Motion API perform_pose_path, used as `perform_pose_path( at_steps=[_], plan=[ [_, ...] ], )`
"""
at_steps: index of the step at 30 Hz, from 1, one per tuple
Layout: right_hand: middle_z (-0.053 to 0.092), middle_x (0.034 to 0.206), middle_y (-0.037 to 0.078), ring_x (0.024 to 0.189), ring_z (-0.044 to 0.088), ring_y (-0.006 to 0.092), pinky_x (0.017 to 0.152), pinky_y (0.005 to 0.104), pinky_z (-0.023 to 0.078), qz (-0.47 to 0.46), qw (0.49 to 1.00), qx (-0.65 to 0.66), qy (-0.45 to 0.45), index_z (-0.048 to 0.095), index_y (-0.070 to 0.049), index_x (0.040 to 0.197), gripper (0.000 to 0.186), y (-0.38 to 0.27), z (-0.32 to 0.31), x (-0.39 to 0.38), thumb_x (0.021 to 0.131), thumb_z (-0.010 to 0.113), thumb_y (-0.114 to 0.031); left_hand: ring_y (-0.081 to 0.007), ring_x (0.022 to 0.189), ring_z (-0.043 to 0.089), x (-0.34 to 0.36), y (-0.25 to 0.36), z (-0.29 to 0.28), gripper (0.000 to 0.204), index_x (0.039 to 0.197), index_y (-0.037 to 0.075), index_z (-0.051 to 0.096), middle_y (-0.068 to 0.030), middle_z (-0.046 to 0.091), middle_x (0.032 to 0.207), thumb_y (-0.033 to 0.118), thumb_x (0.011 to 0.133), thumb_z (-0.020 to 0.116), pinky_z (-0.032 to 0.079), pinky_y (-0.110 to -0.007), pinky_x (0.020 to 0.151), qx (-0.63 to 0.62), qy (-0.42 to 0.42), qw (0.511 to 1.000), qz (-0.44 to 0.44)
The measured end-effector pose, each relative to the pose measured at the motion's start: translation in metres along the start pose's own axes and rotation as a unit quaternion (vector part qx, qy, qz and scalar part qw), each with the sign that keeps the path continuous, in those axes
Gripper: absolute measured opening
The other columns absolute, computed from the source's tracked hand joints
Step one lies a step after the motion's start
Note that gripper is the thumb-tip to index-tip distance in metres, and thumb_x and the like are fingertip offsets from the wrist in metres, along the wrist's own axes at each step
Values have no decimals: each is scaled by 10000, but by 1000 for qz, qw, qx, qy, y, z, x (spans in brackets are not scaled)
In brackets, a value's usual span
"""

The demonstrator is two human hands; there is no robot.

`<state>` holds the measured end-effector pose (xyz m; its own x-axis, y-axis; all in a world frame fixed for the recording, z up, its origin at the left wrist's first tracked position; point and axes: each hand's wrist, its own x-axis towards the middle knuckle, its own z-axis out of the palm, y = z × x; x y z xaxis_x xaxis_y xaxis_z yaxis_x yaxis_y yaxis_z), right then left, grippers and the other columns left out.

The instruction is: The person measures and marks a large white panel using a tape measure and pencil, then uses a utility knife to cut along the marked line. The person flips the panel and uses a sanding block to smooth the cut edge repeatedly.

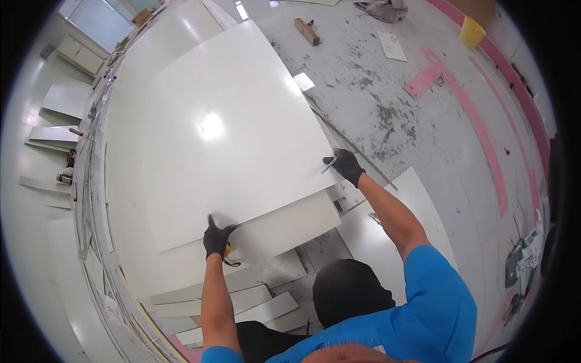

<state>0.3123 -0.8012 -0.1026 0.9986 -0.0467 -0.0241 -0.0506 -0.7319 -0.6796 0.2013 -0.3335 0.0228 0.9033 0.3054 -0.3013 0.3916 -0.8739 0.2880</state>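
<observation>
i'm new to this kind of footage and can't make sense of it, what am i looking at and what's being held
There is no machine here: a person is working with two hands in black gloves. The one picture comes from a wide fisheye camera worn on the head, looking down, so straight edges bend near its rim.

A large white panel lies over other pale boards. The right hand holds a blue pen-like tool near the panel's right corner. The left hand is at its near edge; a yellow item shows beside the palm, too hidden to name.

On the floor beyond are a wooden block and pink strips.
</observation>
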Motion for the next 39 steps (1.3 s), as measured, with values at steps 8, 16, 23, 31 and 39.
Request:
perform_pose_path(
  at_steps=[8, 16, 23, 31, 39],
  plan=[
    [653, 849, 249, 830, 644, 410, 748, 466, 502, 6, 999, -30, 7, 663, -12, 792, 523, -20, 16, 55, 795, 701, -534, -381, 1025, 656, 45, -2, 8, 1099, 1532, 28, 186, -264, 668, 1094, 596, 758, 721, 523, -421, 861, 64, -39, 997, 0],
    [679, 951, 195, 898, 661, 359, 775, 443, 526, 19, 982, 24, 187, 632, -35, 1043, 487, 106, 6, -67, 792, 758, -433, -391, 963, 666, 39, 1, 11, 1120, 1548, 63, 122, -257, 681, 1043, 644, 773, 685, 525, -442, 830, 72, -18, 997, 11],
    [668, 1081, 199, 999, 644, 360, 852, 439, 526, 71, 970, -216, 79, 548, -10, 1270, 711, 166, -44, -296, 761, 789, -444, -399, 939, 661, 38, -26, 34, 862, 1485, 87, 326, -234, 689, 1004, 571, 844, 640, 529, -461, 814, 74, 43, 995, 59],
    [658, 1027, 207, 978, 637, 385, 837, 471, 519, 127, 954, -270, 8, 545, -45, 1193, 535, 154, -49, -324, 769, 752, -297, -395, 853, 675, -17, -38, 39, 793, 1491, 78, 328, -225, 692, 866, 478, 880, 639, 524, -456, 795, 45, -31, 991, 122],
    [629, 950, 153, 889, 612, 313, 748, 406, 504, 193, 958, -213, -7, 541, -45, 1106, 408, 166, -25, -357, 805, 707, -265, -381, 846, 682, -66, -66, 37, 917, 1506, 14, 252, -233, 692, 864, 508, 851, 662, 531, -453, 776, 44, -54, 991, 116]
  ],
)
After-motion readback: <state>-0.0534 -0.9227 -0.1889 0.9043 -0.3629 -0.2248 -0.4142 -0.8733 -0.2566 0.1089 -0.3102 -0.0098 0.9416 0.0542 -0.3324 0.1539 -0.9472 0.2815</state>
